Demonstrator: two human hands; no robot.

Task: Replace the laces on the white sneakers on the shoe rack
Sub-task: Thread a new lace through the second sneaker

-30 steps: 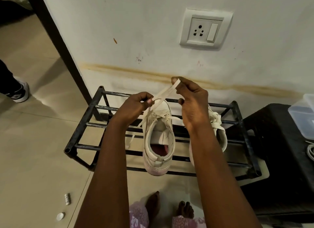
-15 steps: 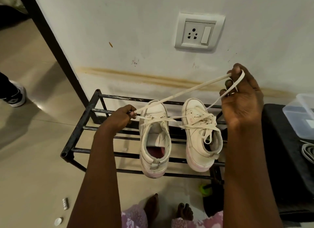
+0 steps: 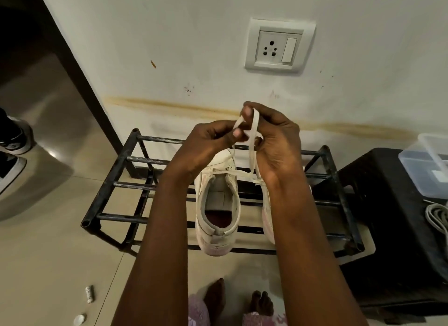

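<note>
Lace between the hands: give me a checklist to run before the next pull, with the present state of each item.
1. The left hand pinches the lace: ok.
2. The right hand holds the lace, looped round its fingers: ok.
3. The sneaker sits on the rack, heel toward the person: ok.
4. The lace is out of every eyelet: cannot tell; a strand crosses the sneaker's opening and the hands hide the front.
5. The second sneaker sits steady on the rack: cannot tell; the right arm hides most of it.
</note>
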